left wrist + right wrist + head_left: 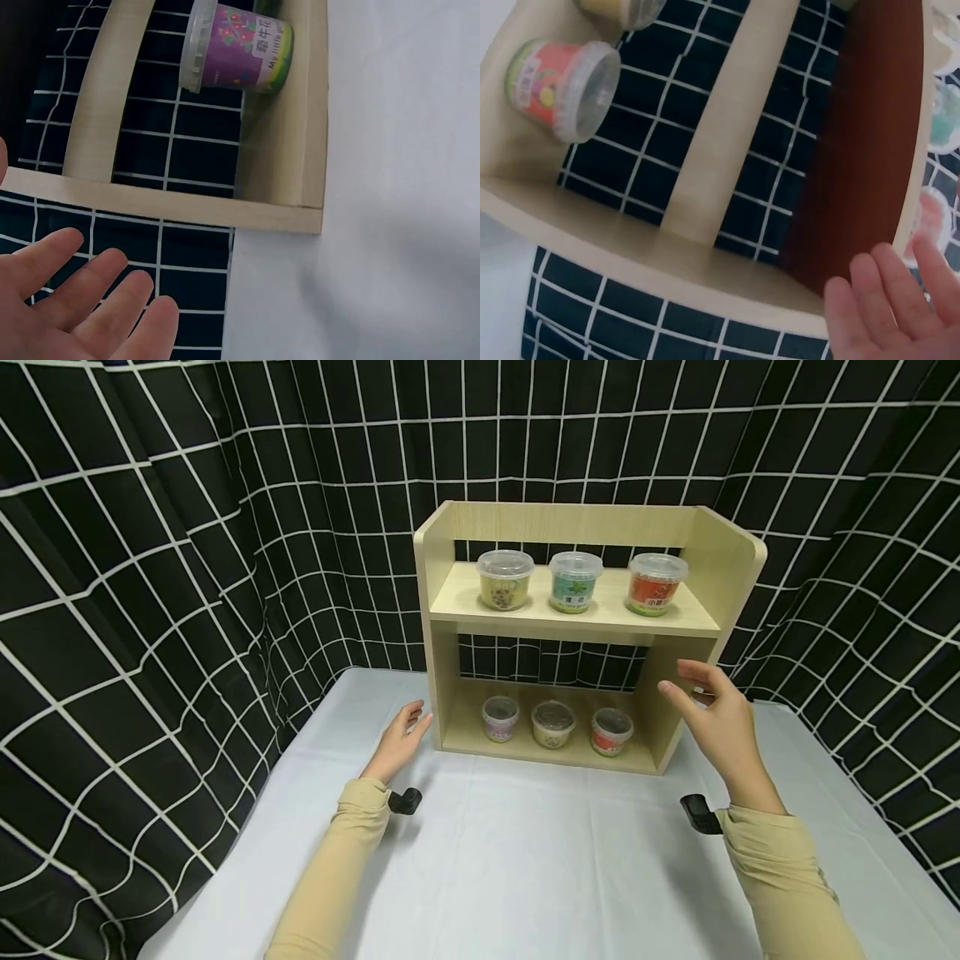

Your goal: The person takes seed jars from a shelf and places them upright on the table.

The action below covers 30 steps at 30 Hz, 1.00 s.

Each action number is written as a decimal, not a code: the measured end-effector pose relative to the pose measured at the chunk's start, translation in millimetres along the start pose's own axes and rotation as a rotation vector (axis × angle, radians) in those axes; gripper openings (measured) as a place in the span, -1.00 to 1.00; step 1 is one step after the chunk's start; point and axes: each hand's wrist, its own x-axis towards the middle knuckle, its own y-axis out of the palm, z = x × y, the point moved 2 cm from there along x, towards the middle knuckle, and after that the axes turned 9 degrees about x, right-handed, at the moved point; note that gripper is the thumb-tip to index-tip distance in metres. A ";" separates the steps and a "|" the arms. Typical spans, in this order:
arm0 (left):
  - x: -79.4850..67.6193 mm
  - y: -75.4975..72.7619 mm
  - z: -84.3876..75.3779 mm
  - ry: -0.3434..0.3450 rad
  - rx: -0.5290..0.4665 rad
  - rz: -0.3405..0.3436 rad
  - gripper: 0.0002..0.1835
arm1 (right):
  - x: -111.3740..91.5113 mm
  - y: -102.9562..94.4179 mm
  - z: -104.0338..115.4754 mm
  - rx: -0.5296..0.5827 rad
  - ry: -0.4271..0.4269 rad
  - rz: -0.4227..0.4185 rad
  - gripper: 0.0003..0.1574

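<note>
A two-tier wooden shelf stands on the table and holds small lidded plastic cups. On its upper board are a yellow cup, a teal cup and a red cup. Below them sit a purple cup, a second yellow cup and a second red cup. My left hand, fingers relaxed, is beside the shelf's lower left side panel. Near the right panel, my right hand is raised with thumb and fingers apart. Neither hand holds anything.
A white cloth covers the table. Black curtains with a white grid hang behind the shelf and along both sides. Each wrist carries a small black camera, one by the left cuff and one by the right cuff.
</note>
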 end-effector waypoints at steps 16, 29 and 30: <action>21.2 9.5 -10.0 -0.033 -0.044 -0.027 -0.34 | 37.1 9.3 21.4 0.087 -0.128 -0.231 -0.42; 25.7 19.1 -19.0 -0.020 -0.058 -0.064 -0.39 | 68.8 14.6 35.7 0.062 -0.094 -0.198 -0.17; 25.7 19.5 -18.5 -0.027 -0.052 -0.064 -0.38 | 70.8 15.2 36.1 0.065 -0.087 -0.193 -0.16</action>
